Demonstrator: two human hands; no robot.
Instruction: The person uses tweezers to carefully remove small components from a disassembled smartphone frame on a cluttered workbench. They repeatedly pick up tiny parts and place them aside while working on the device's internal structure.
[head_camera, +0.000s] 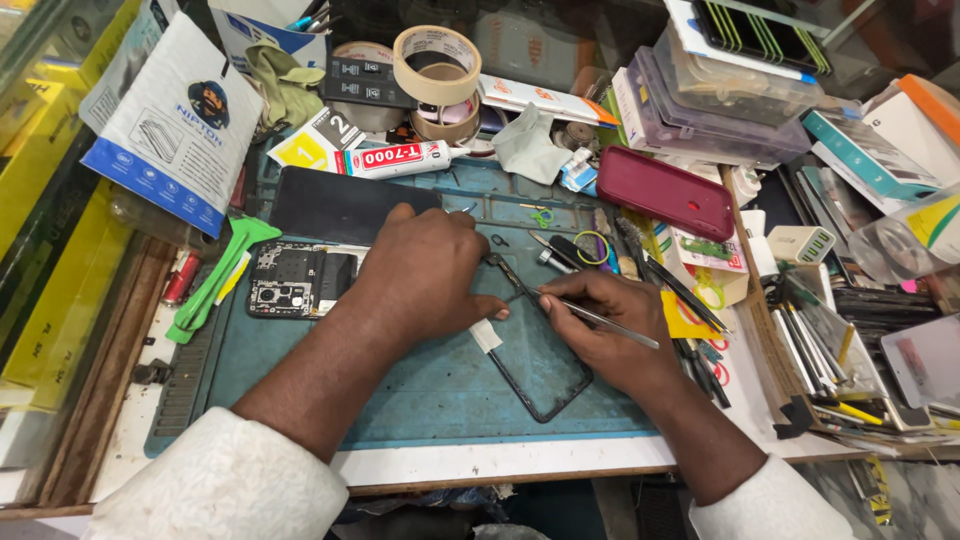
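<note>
The left hand (425, 275) lies knuckles up on the blue work mat (400, 390), fingers curled down and pressing on the top edge of a thin black phone frame (535, 350); its thumb tip rests just beside a small white tab (486, 336) stuck to the frame's left side. The right hand (600, 325) is closed around one pair of metal tweezers (600, 318), pinched between thumb and forefinger, with the tips pointing left and meeting the frame's upper rail close to the left thumb. The frame lies flat on the mat, tilted, between the two hands and partly under them.

To the left of the left hand lies one opened phone body (300, 280) with its boards showing, and above it one dark screen panel (335, 205). One green plastic pry tool (215, 280) rests at the mat's left edge. Further back stand two rolls of tape (436, 65), stacked, beside one white glue tube (400, 158). One maroon phone case (665, 192) lies to the upper right.
</note>
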